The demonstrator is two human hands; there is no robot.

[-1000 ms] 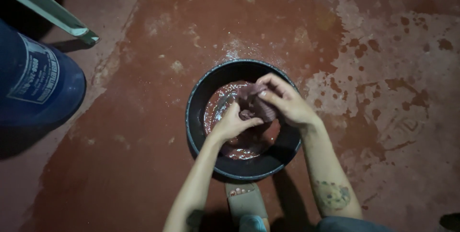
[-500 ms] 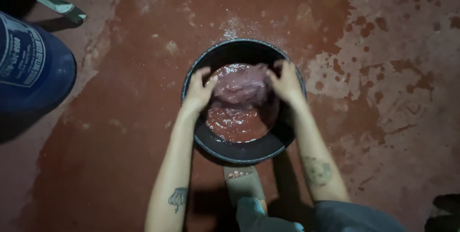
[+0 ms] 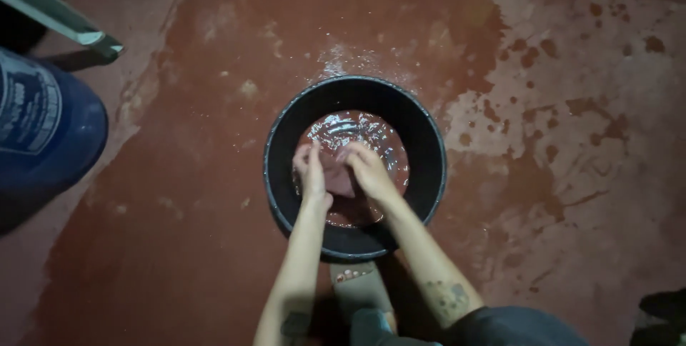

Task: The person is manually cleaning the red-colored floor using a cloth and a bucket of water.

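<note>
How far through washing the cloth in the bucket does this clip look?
Done: the pinkish cloth is soaked and the water in the black bucket is reddish. In hand: left hand and right hand press the cloth together underwater. Left: it is not yet wrung or lifted out.

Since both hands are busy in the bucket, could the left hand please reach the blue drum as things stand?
Probably not: the left hand grips cloth in the bucket; the drum stands well off.

blue barrel [image 3: 43,131]: cut by left edge | cloth [image 3: 339,178]: mostly hidden under both hands | bucket [image 3: 286,121] bottom: murky
</note>
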